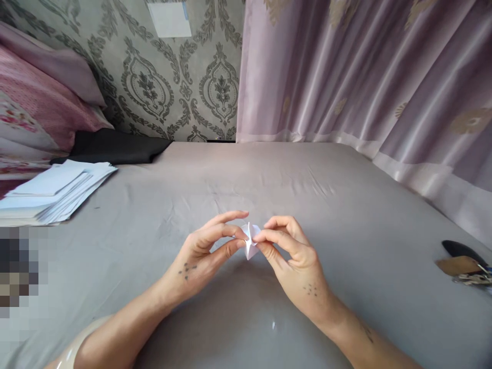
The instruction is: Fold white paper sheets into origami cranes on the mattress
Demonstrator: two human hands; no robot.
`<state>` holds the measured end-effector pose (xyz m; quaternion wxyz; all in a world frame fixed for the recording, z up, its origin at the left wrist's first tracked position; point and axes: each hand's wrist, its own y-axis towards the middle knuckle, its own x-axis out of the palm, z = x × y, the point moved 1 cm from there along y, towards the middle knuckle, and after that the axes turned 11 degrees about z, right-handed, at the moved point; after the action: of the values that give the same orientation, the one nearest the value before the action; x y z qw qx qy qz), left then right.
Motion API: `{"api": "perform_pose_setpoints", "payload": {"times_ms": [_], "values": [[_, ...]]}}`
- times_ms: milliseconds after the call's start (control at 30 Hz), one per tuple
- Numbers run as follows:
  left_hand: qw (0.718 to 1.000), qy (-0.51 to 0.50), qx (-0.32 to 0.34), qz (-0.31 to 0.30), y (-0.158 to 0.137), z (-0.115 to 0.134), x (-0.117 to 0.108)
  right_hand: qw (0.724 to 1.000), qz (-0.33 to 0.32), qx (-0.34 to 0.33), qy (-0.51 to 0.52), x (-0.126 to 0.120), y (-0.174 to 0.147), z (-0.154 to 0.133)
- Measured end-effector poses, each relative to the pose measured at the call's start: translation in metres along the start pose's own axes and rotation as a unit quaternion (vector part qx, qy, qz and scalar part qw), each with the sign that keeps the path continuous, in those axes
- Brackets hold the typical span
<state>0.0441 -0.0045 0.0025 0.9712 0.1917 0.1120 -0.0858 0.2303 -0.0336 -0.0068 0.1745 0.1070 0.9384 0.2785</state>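
Observation:
A small piece of folded white paper (250, 245) is held up in the middle of the view, with creased flaps and a point toward the bottom. My left hand (210, 251) pinches its left side between thumb and index finger, the other fingers arched above. On the right side, my right hand (294, 251) grips a flap with thumb and fingertips. Both hands are above the grey sheet (215, 328). The fingertips cover parts of the folds.
A stack of white paper sheets (57, 197) lies at the left, in front of a black folded cloth (119, 146). At the right edge sit keys with a brown tag (459, 265) and a black item (463, 249). Purple curtains (326, 72) hang at the back right.

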Motion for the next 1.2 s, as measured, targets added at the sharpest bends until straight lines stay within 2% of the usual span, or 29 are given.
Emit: {"api": "perform_pose_setpoints", "payload": {"times_ms": [200, 433, 667, 800, 1000, 1200], "values": [[0.998, -0.037, -0.016, -0.055, 0.0022, 0.0011, -0.0065, 0.996, -0.08, 0.005, 0.026, -0.0075, 0.0061, -0.0024], [0.995, -0.065, -0.02, -0.079, 0.0057, 0.001, -0.0068, 0.993, -0.112, 0.018, 0.038, -0.0096, 0.0093, -0.0036], [0.994, -0.087, -0.035, -0.047, 0.0058, 0.0025, -0.0045, 0.994, -0.106, 0.019, 0.031, -0.0109, 0.0095, -0.0052], [0.995, -0.069, -0.046, -0.047, 0.0044, 0.0017, -0.0035, 0.995, -0.094, 0.022, 0.04, -0.0101, 0.0092, -0.0055], [0.998, -0.029, 0.014, -0.048, 0.0019, 0.0012, -0.0037, 0.996, -0.077, 0.022, 0.043, -0.0081, 0.0095, -0.0077], [0.998, -0.007, 0.043, -0.048, 0.0025, 0.0044, -0.0032, 0.998, -0.061, -0.023, 0.025, -0.0075, 0.0079, -0.0086]]}}
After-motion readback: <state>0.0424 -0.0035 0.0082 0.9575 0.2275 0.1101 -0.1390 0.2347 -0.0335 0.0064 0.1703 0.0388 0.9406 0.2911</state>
